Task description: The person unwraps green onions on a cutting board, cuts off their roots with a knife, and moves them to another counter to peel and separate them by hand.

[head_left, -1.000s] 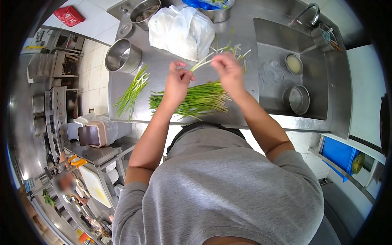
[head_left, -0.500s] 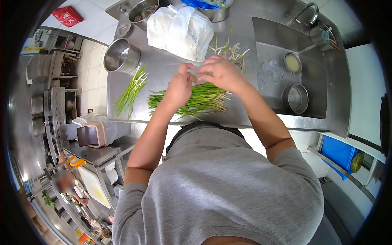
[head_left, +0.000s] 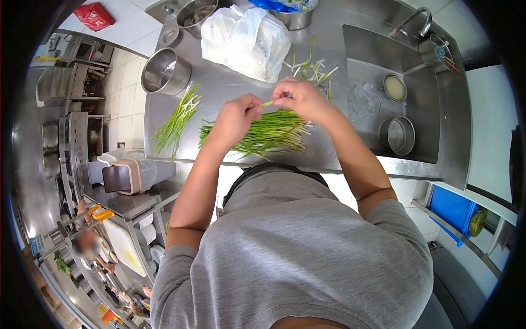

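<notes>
Between my two hands stretches a short length of green stalk [head_left: 266, 104]. My left hand [head_left: 236, 118] pinches its left end, and my right hand [head_left: 300, 98] pinches the other end. Just below them a large pile of green stalks [head_left: 268, 134] lies on the steel counter [head_left: 213, 90], partly hidden by my left hand and forearm. A smaller bunch of green stalks [head_left: 178, 122] lies apart on the left. Pale trimmed scraps [head_left: 313, 71] are scattered beyond my right hand.
A white plastic bag [head_left: 246, 44] stands behind my hands, with a steel pot [head_left: 166, 72] to its left. On the right, the sink [head_left: 427, 126] holds a bowl of cloudy liquid [head_left: 394, 88] and a round steel container [head_left: 401, 135]. Another person [head_left: 87, 244] is at lower left.
My right hand came down from the scraps to beside my left hand. The long pale stalk seen between my hands earlier is no longer visible; a short green piece shows there.
</notes>
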A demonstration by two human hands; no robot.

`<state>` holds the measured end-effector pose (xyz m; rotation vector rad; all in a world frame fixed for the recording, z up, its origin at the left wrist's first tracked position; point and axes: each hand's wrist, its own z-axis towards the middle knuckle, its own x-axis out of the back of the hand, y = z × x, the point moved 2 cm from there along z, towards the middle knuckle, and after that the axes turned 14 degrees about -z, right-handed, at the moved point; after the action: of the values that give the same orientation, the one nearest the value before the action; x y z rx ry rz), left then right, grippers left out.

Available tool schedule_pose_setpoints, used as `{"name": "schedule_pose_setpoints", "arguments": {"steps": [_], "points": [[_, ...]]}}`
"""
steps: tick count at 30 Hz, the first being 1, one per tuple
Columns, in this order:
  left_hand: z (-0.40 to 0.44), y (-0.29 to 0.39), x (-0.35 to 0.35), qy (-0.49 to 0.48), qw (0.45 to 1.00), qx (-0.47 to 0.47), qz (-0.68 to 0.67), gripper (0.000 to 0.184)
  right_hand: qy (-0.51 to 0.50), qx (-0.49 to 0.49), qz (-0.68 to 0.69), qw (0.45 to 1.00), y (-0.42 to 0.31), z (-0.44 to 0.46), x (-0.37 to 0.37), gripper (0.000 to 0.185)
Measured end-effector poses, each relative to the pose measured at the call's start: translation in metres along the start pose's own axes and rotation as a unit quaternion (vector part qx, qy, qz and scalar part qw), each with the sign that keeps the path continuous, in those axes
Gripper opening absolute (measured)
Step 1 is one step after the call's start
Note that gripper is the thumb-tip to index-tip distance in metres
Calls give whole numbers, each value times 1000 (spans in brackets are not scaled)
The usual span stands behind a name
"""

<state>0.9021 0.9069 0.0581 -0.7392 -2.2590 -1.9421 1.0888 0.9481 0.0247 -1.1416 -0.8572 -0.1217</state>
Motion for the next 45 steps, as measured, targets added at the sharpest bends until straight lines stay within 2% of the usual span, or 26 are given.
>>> {"name": "schedule_pose_setpoints", "arguments": {"steps": [2,5,9,10,13,14,15,16,22,27,31,34,36,40,42,44,45], "points": [[-1,2,7,-15,1000,9,-1,13,-58,-60,74,994,6,-1,4,9],[-4,-4,20,-4,999,19,-38,12,-44,-86,96,991,24,-4,18,11],[-4,-16,42,33,999,22,-15,10,88,-133,74,984,63,-7,42,11],[-4,-13,46,44,998,28,-31,11,83,-194,49,976,73,-6,46,17],[-1,-7,40,66,991,40,-108,11,82,-135,-119,980,62,-8,42,25],[2,-5,35,72,987,41,-139,11,60,-140,34,988,51,-5,36,26],[3,0,28,67,987,39,-141,11,36,-142,187,971,32,0,27,28],[4,5,21,62,987,37,-142,12,11,-140,335,932,16,3,18,29],[7,13,1,64,984,-1,-165,12,27,-184,403,896,-7,6,-3,21],[6,8,-4,82,976,-19,-201,13,42,-202,357,911,-9,-2,-4,20],[7,10,-3,130,976,-29,-175,13,23,-193,322,927,-12,-10,1,20],[7,8,-2,131,981,-34,-137,13,85,-213,337,913,-9,-12,2,15],[5,7,1,124,986,-40,-100,12,151,-191,413,878,8,-12,5,14],[3,-9,14,148,976,-30,-157,15,285,-168,517,790,45,-14,28,13],[3,-17,20,162,969,-10,-186,16,231,-273,312,880,81,-16,34,21],[3,-15,19,167,967,5,-190,16,137,-337,36,931,118,-19,18,31],[4,-13,18,171,966,11,-192,17,72,-343,-130,928,137,-21,1,38]]}}
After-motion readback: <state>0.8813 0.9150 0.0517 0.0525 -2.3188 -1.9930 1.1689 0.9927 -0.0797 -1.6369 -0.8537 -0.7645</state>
